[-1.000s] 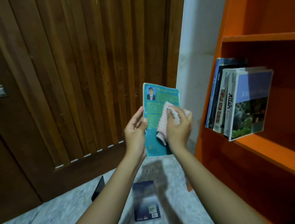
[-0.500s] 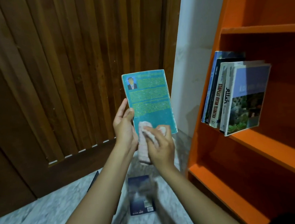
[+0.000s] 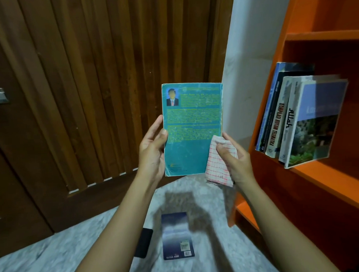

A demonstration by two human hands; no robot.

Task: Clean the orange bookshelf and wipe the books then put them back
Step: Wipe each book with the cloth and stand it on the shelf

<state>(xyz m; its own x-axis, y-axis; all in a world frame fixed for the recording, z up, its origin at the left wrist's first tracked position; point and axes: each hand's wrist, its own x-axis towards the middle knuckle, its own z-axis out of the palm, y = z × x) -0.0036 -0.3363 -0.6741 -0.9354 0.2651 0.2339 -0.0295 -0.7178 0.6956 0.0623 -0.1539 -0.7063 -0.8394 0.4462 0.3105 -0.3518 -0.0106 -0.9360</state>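
Observation:
A worn teal book (image 3: pixel 191 131) is held upright, back cover facing me, in front of the wooden door. My left hand (image 3: pixel 152 151) grips its left edge. My right hand (image 3: pixel 235 156) holds a white cloth with red checks (image 3: pixel 217 165) against the book's lower right corner. The orange bookshelf (image 3: pixel 324 176) stands at the right. Several books (image 3: pixel 297 114) lean together on its middle shelf.
A dark blue book (image 3: pixel 177 236) lies flat on the marble floor below my hands, with a black flat object (image 3: pixel 143 243) beside it on the left. A brown slatted wooden door (image 3: pixel 80 88) fills the left. A white wall strip (image 3: pixel 249 50) meets the shelf.
The cloth has gone from the middle of the cover down to its bottom edge, then across to the lower right corner. The book has turned square to me.

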